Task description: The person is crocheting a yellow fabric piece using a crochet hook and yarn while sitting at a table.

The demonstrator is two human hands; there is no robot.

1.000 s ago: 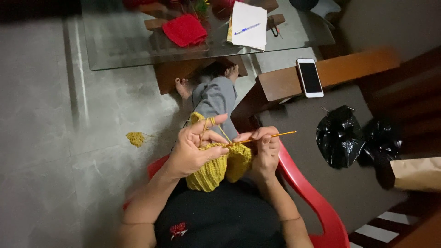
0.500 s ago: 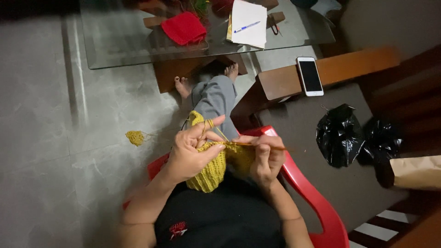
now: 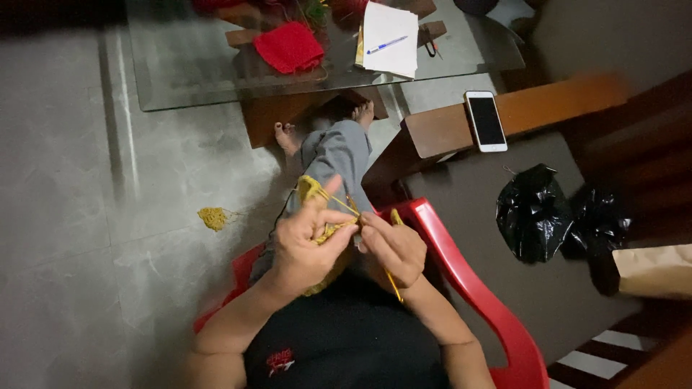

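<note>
A small yellow scrap [image 3: 213, 217] lies on the grey tiled floor [image 3: 86, 238], and beside it the left hand [image 3: 306, 248] holds the yellow crochet piece [image 3: 324, 230] over the lap, fingers pinching the fabric with the forefinger raised and yarn looped over it. The right hand [image 3: 393, 248] has its fingers pressed together around the crochet hook [image 3: 393, 284], whose long axis runs diagonally, handle end pointing down toward the body. Beyond stands a glass surface [image 3: 187, 79] bearing red knitwork [image 3: 288, 47] and paper [image 3: 391, 29], a phone [image 3: 485, 120] on wood and black bags [image 3: 530, 212] farther right.

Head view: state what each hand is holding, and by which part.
The left hand grips the yellow crocheted yarn piece at its upper edge. The right hand pinches the thin yellow crochet hook around its middle.
</note>
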